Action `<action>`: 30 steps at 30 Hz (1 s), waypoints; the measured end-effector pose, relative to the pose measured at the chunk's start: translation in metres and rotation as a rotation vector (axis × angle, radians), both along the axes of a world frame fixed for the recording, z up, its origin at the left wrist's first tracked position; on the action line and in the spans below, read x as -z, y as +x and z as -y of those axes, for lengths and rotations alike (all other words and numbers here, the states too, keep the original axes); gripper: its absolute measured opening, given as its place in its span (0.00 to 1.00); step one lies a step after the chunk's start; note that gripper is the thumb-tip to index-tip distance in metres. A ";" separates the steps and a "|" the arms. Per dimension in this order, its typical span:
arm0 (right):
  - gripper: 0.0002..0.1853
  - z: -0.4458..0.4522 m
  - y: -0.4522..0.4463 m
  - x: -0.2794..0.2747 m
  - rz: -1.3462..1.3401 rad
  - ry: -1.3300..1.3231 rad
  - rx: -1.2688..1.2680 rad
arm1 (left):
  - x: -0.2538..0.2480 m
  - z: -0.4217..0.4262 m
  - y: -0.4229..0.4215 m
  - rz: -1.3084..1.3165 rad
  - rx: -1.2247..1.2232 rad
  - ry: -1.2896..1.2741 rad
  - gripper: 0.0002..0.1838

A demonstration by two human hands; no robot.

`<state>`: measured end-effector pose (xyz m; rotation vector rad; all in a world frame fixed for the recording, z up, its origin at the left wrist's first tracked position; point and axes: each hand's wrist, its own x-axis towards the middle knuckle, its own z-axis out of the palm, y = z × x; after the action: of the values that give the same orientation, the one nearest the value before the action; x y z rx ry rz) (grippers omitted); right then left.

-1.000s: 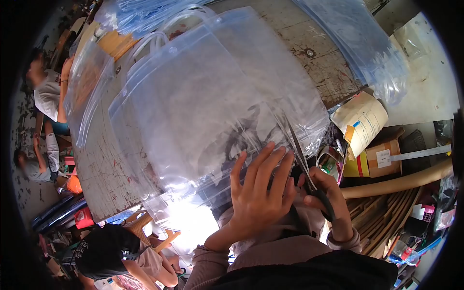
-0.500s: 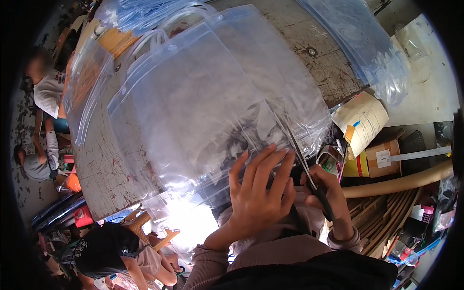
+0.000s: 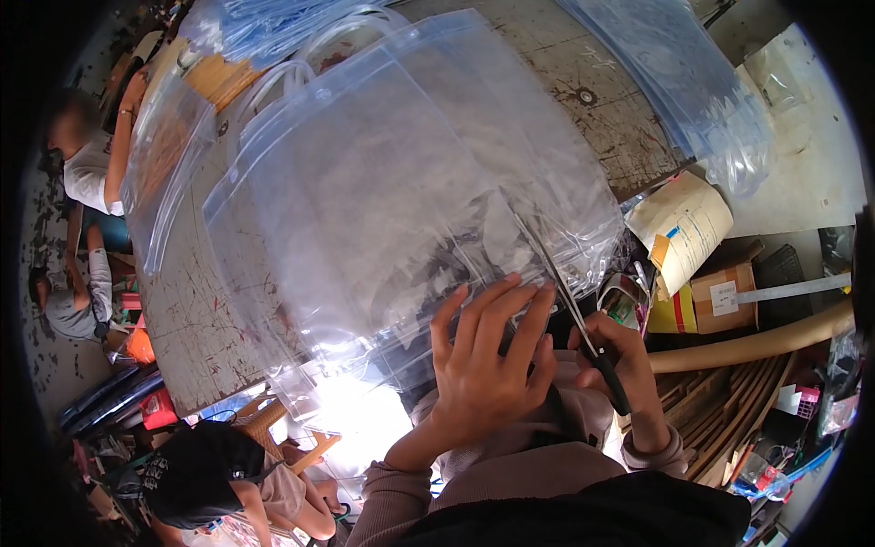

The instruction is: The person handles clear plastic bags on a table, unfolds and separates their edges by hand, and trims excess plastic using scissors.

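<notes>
A stack of clear plastic bags [image 3: 365, 191] with tube handles lies on the worn table in front of me. My left hand [image 3: 492, 351] rests flat on the near edge of the bags, its fingers spread. In my right hand [image 3: 624, 356] is a pair of scissors [image 3: 567, 296], gripped by the dark handles. The long blades point forward and left over the right part of the bags, and look nearly closed. Whether the blades touch the plastic I cannot tell.
More clear plastic sheets [image 3: 679, 82] lie at the far right, and another pile [image 3: 283, 27] at the back left. A cardboard box [image 3: 725, 287] and a beige tube [image 3: 766, 337] sit right of me. Other people [image 3: 196, 469] are at the left.
My hands and the scissors have hardly moved. At the far left, a person's arm has risen toward the table's edge.
</notes>
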<state>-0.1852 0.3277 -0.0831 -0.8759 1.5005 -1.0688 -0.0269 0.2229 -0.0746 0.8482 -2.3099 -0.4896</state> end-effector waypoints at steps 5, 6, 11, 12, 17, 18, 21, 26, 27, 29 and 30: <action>0.29 -0.001 -0.002 0.005 0.039 -0.004 -0.016 | 0.000 0.001 0.000 -0.011 0.003 -0.017 0.23; 0.28 -0.001 -0.002 0.004 0.054 0.005 -0.018 | 0.001 0.000 0.001 -0.018 0.009 -0.017 0.23; 0.27 -0.001 0.000 0.005 0.036 0.013 -0.036 | 0.002 -0.001 0.000 -0.053 -0.002 -0.006 0.23; 0.27 0.000 0.002 0.005 0.061 -0.002 -0.019 | 0.000 -0.001 -0.001 -0.052 -0.013 0.004 0.23; 0.28 -0.002 -0.006 0.001 0.022 -0.001 -0.013 | 0.001 0.001 0.000 -0.113 -0.035 0.039 0.19; 0.28 -0.001 -0.007 -0.003 -0.086 -0.049 0.120 | 0.004 0.002 -0.001 -0.162 -0.062 0.027 0.16; 0.27 0.007 -0.028 -0.006 -0.499 -0.198 0.327 | 0.004 0.003 -0.001 -0.202 -0.082 0.020 0.12; 0.25 0.061 -0.051 -0.024 -1.046 -0.337 0.476 | 0.002 0.005 0.000 -0.223 -0.056 -0.028 0.10; 0.25 0.068 -0.055 -0.024 -1.047 -0.342 0.481 | 0.001 0.004 0.001 -0.216 -0.066 -0.037 0.10; 0.23 0.083 -0.061 -0.024 -1.234 -0.341 0.452 | 0.002 0.003 0.003 -0.210 -0.083 -0.053 0.09; 0.21 0.090 -0.062 -0.024 -1.289 -0.337 0.442 | 0.003 0.003 0.003 -0.210 -0.073 -0.055 0.10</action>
<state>-0.2473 0.2381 -0.0595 -1.6960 2.7042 -1.1152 -0.0237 0.2203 -0.0773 0.8105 -2.0843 -0.4582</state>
